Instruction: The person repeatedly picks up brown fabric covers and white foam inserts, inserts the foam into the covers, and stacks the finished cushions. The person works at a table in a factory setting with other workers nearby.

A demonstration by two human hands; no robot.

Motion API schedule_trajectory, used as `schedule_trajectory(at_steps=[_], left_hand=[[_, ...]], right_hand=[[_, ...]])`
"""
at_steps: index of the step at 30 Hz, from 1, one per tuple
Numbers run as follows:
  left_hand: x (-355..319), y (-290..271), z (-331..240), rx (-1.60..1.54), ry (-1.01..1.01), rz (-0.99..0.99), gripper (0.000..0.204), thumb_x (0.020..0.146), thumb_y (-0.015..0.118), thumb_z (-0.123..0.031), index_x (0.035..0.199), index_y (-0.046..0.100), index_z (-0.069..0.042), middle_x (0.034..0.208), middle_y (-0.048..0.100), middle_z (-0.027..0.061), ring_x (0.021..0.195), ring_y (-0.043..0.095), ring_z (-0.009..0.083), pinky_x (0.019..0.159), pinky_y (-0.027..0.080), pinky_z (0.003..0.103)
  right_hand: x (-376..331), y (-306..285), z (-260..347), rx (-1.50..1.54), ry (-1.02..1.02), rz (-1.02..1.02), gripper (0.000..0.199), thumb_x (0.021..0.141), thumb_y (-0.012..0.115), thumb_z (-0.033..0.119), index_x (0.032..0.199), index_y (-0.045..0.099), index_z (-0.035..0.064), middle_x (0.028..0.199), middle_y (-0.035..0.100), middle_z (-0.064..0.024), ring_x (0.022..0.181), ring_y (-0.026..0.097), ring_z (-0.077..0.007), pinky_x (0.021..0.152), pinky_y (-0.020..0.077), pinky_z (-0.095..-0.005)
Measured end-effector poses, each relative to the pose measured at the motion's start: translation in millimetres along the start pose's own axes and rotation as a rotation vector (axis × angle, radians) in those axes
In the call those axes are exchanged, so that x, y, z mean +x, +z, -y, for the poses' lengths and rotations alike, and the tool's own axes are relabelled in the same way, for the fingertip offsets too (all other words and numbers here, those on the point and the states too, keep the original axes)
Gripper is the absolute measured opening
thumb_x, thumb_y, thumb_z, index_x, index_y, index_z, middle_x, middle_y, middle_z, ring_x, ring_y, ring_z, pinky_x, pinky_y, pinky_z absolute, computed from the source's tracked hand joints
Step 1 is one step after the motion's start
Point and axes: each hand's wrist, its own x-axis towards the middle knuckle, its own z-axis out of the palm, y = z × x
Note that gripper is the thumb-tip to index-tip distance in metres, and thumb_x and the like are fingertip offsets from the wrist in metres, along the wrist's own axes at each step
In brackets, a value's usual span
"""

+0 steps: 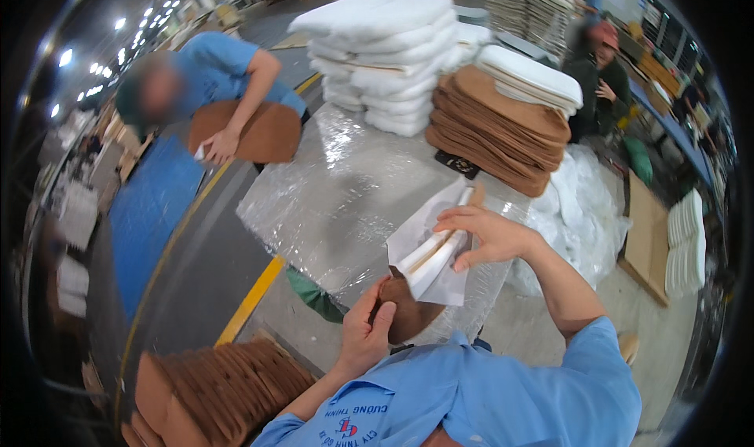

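My left hand [366,329] grips the near edge of a brown fabric cushion cover [408,309] at the front of a table wrapped in clear plastic film [345,188]. My right hand [487,235] presses on a flat white foam pad with a wooden edge [428,254] that sticks out of the brown cover's mouth. Both hands are closed on the pieces, just above the table's near corner.
A stack of white foam pads [389,50] and a stack of brown covers [495,133] stand at the table's far end. A person in blue [220,78] handles a brown piece at the left; another person [601,78] sits at the right. Brown covers [212,384] lie lower left.
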Motion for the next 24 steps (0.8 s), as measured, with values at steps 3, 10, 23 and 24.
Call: schedule_trajectory(at_steps=[3, 10, 23, 24], left_hand=[[-6.5, 5.0, 39.4, -0.157, 0.024, -0.347, 0.038, 0.112, 0.049, -0.021, 0.142, 0.057, 0.001, 0.128, 0.067, 0.0103, 0.122, 0.059, 0.0197, 0.109, 0.042, 0.029], [40.9, -1.6, 125.6, -0.233, 0.011, -0.782, 0.041, 0.115, 0.043, -0.034, 0.102, 0.064, -0.001, 0.088, 0.058, -0.0010, 0.083, 0.050, 0.0087, 0.077, 0.043, 0.026], [250.0, -43.3, 197.6, -0.360, -0.092, -0.783, 0.054, 0.110, 0.056, -0.047, 0.090, 0.074, 0.000, 0.085, 0.070, 0.0047, 0.076, 0.062, 0.0119, 0.071, 0.050, 0.028], [254.1, -42.0, 198.9, -0.361, -0.104, -0.741, 0.055, 0.110, 0.055, -0.048, 0.090, 0.074, 0.000, 0.086, 0.072, 0.0056, 0.077, 0.063, 0.0126, 0.072, 0.051, 0.029]], right_hand=[[16.4, 15.3, 5.7, -0.492, 0.070, 0.113, 0.080, 0.075, 0.091, 0.048, 0.137, 0.058, 0.0086, 0.155, 0.046, -0.0269, 0.146, 0.040, -0.0490, 0.119, 0.0303, -0.0614], [37.3, 62.5, -51.3, -0.447, 0.080, 0.217, 0.063, 0.075, 0.088, 0.048, 0.114, 0.057, 0.0091, 0.112, 0.070, -0.0200, 0.111, 0.067, -0.0413, 0.098, 0.0501, -0.0561], [53.9, 122.8, -18.2, -0.023, 0.346, -0.027, 0.066, 0.084, 0.084, 0.047, 0.116, 0.057, -0.0045, 0.109, 0.064, -0.0264, 0.104, 0.066, -0.0440, 0.089, 0.0541, -0.0491], [50.5, 116.0, -15.2, 0.125, 0.407, 0.013, 0.063, 0.089, 0.081, 0.043, 0.122, 0.056, -0.0040, 0.110, 0.064, -0.0227, 0.101, 0.066, -0.0370, 0.088, 0.0532, -0.0468]])
